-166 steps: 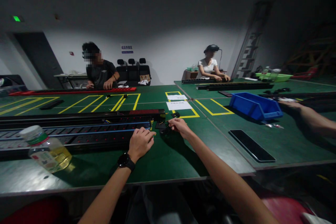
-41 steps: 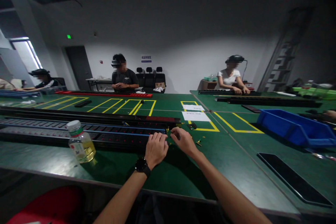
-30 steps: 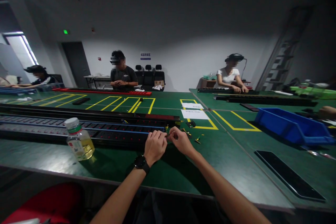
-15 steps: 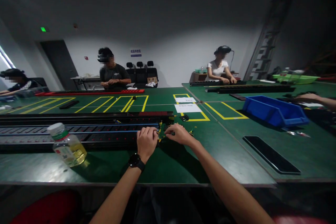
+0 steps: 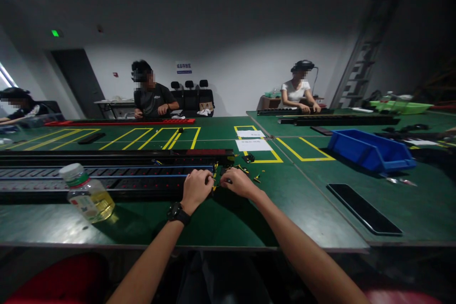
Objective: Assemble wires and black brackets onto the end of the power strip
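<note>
A long black power strip (image 5: 107,181) with blue and red wires along it lies across the green table (image 5: 228,223). My left hand (image 5: 197,190), a black watch on its wrist, is curled at the strip's right end. My right hand (image 5: 237,182) is closed just right of it, fingers pinched at the strip's end where yellow-green wires (image 5: 215,175) show. What the fingers grip is too small to make out. Small loose parts (image 5: 251,168) lie just beyond my right hand.
A plastic bottle (image 5: 86,193) of yellow liquid stands at the left. A blue bin (image 5: 370,149), a flat black panel (image 5: 363,209) and white paper sheets (image 5: 253,144) lie to the right and beyond. Three other people sit at the far tables.
The view swung left and back. My hands stayed together at the strip's right end, shifting slightly, with the right hand's fingers closing in on the end.
</note>
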A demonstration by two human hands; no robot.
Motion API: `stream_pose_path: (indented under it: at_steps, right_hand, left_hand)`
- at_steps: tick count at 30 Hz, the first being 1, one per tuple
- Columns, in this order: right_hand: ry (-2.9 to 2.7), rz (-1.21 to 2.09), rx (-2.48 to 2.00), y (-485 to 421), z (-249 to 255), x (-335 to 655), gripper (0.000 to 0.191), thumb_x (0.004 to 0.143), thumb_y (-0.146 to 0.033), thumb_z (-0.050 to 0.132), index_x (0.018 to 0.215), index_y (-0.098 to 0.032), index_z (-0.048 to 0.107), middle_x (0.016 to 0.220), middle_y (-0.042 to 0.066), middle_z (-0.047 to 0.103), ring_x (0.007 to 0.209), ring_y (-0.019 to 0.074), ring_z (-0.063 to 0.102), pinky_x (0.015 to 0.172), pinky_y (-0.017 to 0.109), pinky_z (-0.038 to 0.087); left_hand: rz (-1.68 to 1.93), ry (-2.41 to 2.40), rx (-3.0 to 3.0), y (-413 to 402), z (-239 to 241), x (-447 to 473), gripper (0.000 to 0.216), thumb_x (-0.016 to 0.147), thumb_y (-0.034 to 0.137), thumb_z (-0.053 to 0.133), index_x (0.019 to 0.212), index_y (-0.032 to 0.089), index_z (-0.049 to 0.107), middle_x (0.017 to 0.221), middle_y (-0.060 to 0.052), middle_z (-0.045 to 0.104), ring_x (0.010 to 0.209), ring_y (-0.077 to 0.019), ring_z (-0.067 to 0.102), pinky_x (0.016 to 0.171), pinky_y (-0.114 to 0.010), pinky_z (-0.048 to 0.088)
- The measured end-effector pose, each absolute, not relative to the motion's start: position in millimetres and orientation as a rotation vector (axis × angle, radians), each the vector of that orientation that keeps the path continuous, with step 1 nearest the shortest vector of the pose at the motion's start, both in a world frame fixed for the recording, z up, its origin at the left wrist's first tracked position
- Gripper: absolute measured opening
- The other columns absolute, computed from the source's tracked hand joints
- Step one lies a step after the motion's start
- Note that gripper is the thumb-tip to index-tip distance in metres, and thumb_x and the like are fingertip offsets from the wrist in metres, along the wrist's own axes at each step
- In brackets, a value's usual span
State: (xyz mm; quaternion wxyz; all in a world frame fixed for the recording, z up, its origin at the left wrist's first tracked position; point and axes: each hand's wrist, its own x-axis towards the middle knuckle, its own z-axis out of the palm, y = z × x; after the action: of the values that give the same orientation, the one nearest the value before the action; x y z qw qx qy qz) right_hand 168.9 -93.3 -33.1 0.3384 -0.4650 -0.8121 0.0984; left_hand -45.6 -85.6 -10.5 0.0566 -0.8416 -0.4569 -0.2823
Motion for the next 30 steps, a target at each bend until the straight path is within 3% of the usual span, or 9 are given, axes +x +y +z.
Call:
stream_pose_path:
  at_steps: [9, 16, 30]
  right_hand:
    - [-2.146, 0.224, -1.196, -93.7, -34.9, 166.4, 0.015, 0.089, -0.013, 0.070, 0.085, -0.024, 0.079, 0.085, 0.005, 0.075, 0.084, 0.0214, 0.062, 0.082, 0.030, 0.043]
    - [-2.204, 0.186, -1.155, -91.5, -37.2, 168.7, 0.012, 0.091, -0.012, 0.068, 0.089, -0.019, 0.077, 0.089, 0.005, 0.076, 0.085, 0.0199, 0.064, 0.080, 0.028, 0.042]
    - [-2.182, 0.175, -1.144, -89.6, -40.3, 168.3, 0.008, 0.089, -0.012, 0.073, 0.085, -0.019, 0.075, 0.089, 0.004, 0.076, 0.085, 0.0184, 0.066, 0.079, 0.026, 0.042]
  left_hand:
    - [-0.474, -1.169, -2.561, -84.6, 15.0, -40.5, 0.017, 0.094, 0.021, 0.057, 0.090, 0.021, 0.074, 0.090, -0.011, 0.075, 0.093, -0.0284, 0.064, 0.076, -0.038, 0.044]
    - [-0.236, -1.399, -2.561, -91.5, 32.3, -35.2, 0.022, 0.097, 0.028, 0.053, 0.103, 0.024, 0.074, 0.093, -0.009, 0.076, 0.091, -0.0253, 0.071, 0.076, -0.033, 0.045]
    - [-0.188, -1.421, -2.511, -94.9, 38.7, -31.7, 0.023, 0.097, 0.030, 0.052, 0.106, 0.023, 0.072, 0.094, -0.010, 0.077, 0.093, -0.0260, 0.073, 0.075, -0.031, 0.045]
